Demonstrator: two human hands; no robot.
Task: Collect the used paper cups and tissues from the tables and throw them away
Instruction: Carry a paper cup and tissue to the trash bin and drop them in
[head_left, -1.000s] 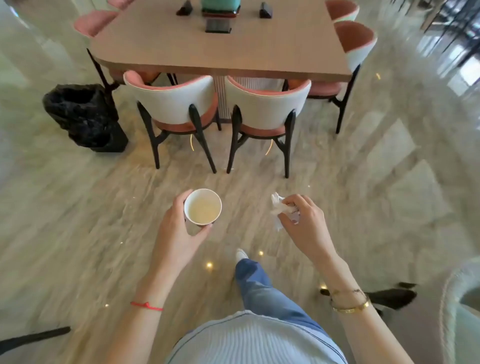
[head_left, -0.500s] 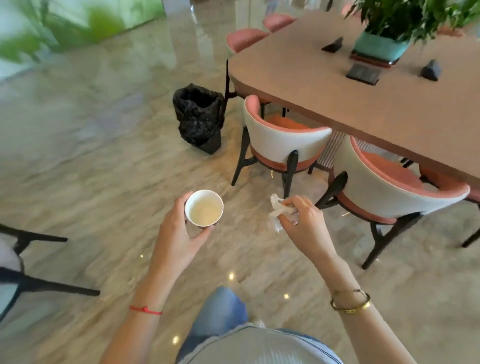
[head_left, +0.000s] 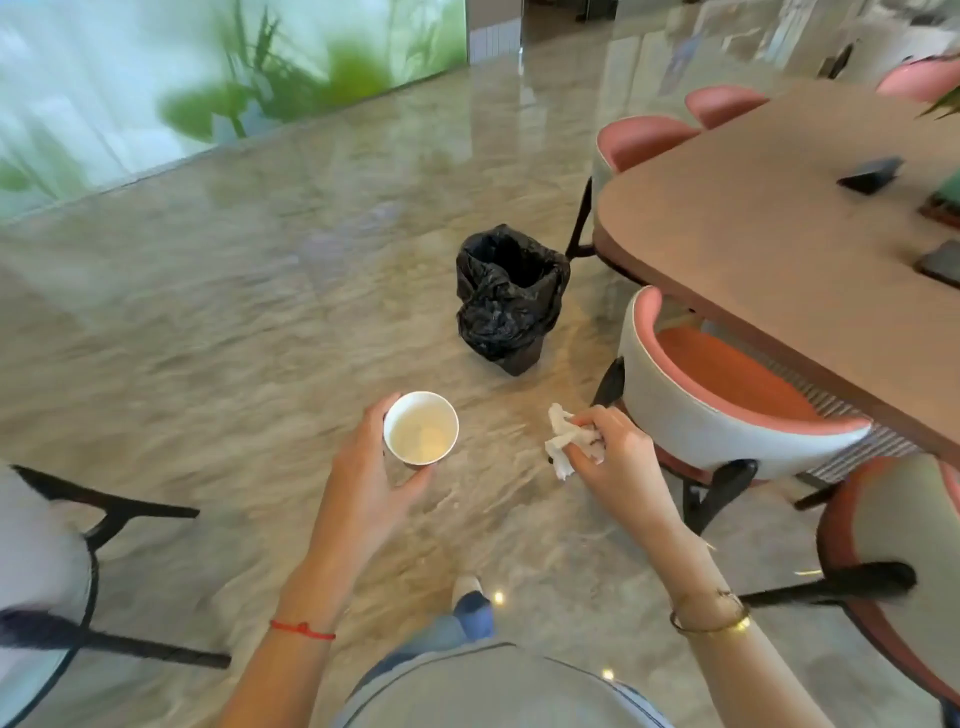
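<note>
Carrying paper cup (head_left: 421, 427) gripped in left hand (head_left: 366, 488), tissue (head_left: 563, 441) pinched in right hand (head_left: 618, 467); we are nearing bin (head_left: 506, 296), disposal pending

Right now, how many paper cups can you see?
1. The cup is in the left hand, held upright over the floor, short of the bin. The right hand holds only a tissue. The table runs out of frame, so more may be hidden.
</note>
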